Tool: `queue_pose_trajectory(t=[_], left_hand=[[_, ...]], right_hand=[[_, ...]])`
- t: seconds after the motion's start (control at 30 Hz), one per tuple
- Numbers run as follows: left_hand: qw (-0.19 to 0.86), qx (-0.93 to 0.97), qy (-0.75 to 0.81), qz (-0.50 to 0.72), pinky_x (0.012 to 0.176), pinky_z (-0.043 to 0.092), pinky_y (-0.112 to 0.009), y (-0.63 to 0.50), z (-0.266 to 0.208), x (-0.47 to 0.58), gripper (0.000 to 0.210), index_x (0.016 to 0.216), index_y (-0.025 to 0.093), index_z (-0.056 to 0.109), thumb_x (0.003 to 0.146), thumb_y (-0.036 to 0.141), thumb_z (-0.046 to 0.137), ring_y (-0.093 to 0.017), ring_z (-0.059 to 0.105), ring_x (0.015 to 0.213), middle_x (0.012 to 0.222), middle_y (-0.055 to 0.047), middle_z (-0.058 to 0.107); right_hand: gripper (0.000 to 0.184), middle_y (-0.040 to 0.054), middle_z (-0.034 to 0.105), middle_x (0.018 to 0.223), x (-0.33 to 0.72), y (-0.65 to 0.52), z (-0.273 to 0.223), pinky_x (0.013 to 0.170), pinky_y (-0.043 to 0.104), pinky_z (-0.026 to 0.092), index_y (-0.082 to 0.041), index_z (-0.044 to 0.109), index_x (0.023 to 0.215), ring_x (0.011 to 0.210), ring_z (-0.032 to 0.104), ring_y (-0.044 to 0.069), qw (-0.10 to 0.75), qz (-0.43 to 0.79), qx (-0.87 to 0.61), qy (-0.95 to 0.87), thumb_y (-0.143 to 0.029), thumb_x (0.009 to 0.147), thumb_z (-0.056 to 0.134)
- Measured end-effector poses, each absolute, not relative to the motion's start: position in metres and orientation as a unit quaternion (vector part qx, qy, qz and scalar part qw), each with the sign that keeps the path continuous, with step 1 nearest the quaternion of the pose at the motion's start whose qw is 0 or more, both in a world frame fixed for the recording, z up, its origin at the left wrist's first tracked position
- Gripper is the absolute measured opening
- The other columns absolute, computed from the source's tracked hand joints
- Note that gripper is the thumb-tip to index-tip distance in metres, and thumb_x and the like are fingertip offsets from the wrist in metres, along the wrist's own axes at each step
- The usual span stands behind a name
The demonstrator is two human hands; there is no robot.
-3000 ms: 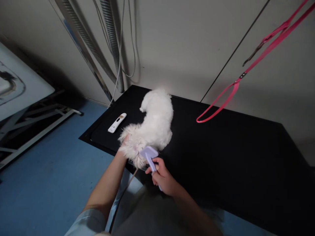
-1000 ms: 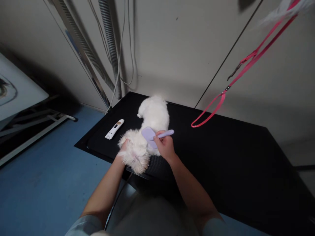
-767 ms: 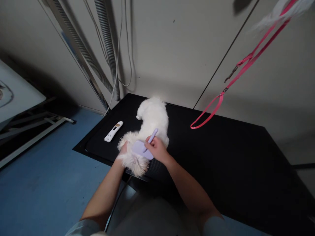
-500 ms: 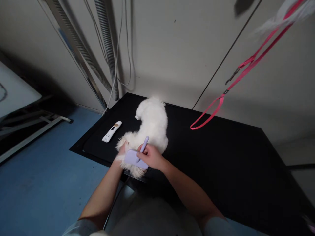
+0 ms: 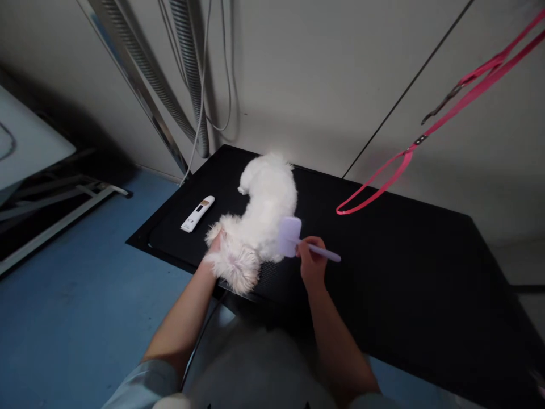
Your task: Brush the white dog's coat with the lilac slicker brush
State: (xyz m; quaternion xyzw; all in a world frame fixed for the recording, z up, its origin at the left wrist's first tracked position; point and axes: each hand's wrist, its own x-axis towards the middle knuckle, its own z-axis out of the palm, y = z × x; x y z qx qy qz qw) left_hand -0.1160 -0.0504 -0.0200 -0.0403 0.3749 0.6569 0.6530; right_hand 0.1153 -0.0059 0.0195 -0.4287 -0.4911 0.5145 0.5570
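Note:
A fluffy white dog [image 5: 270, 196] lies on the black grooming table, its shaggy head toward me at the table's near edge. My left hand [image 5: 216, 245] is closed about the near-left side of the head, its fingers partly hidden in the fur. My right hand [image 5: 313, 261] grips a lilac slicker brush [image 5: 289, 236] where handle meets head. The brush is at the right of the dog's body, its flat back facing me and its handle pointing right. Whether its pins touch the coat, I cannot tell.
White hair clippers [image 5: 198, 214] lie left of the dog on the grooming table [image 5: 404, 272]. A pink leash loop [image 5: 374, 190] hangs over the table's back at right. Grey hoses [image 5: 187, 62] and cables run down the wall. A white surface [image 5: 29, 142] on a metal frame stands far left.
The brush has left the dog's head and moved right and away from me with my right hand, its handle swinging round to the right. My left hand stays at the head.

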Motion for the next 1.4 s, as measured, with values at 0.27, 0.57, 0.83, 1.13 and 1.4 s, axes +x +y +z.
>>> queue_pose_trajectory(t=[0.27,0.57,0.83,1.13,1.4], left_hand=[[0.655,-0.041,0.4,0.64,0.092,0.048,-0.046,-0.05,-0.018,-0.113,0.059,0.117,0.01,0.058,0.085,0.058,0.045,-0.03,0.067,0.091,0.089,-0.012,0.072],[0.622,-0.042,0.432,0.652,0.082,0.051,-0.042,-0.051,-0.008,-0.111,0.05,0.114,0.007,0.059,0.089,0.048,0.043,-0.027,0.067,0.078,0.085,-0.012,0.072],[0.609,-0.06,0.447,0.652,0.086,0.05,-0.042,-0.056,-0.012,-0.109,0.048,0.107,0.009,0.061,0.086,0.049,0.048,-0.027,0.067,0.075,0.076,-0.009,0.071],[0.615,-0.045,0.412,0.671,0.092,0.047,-0.04,-0.051,-0.013,-0.11,0.046,0.11,0.007,0.061,0.091,0.043,0.042,-0.025,0.067,0.082,0.083,-0.011,0.072],[0.635,-0.047,0.403,0.658,0.095,0.045,-0.045,-0.052,-0.024,-0.115,0.043,0.101,0.009,0.066,0.084,0.047,0.053,-0.031,0.066,0.091,0.085,-0.012,0.073]], right_hand=[[0.024,0.006,0.068,0.097,0.17,-0.117,-0.017,0.067,0.036,0.051,-0.022,0.059,0.098,0.055,0.06,0.012,0.254,0.775,-0.332,-0.475,-0.037,0.08,0.062],[0.017,0.0055,0.069,0.076,0.159,-0.133,-0.01,0.06,0.027,0.047,-0.015,0.065,0.076,0.063,0.066,0.016,0.027,0.869,-0.312,-0.384,-0.031,0.071,0.061],[0.041,-0.0088,0.048,0.047,0.105,-0.127,0.004,0.041,0.018,0.027,-0.022,0.028,0.059,0.039,0.041,0.006,0.182,0.829,-0.345,-0.401,-0.025,0.061,0.068],[0.032,0.0005,0.068,0.068,0.11,-0.132,-0.005,0.036,0.019,0.025,-0.023,0.039,0.078,0.034,0.038,0.005,0.119,0.898,-0.314,-0.285,-0.038,0.069,0.066],[0.035,-0.007,0.055,0.056,0.103,-0.139,-0.006,0.036,0.017,0.028,-0.019,0.051,0.092,0.035,0.034,0.004,0.065,0.886,-0.361,-0.285,-0.039,0.069,0.068]])
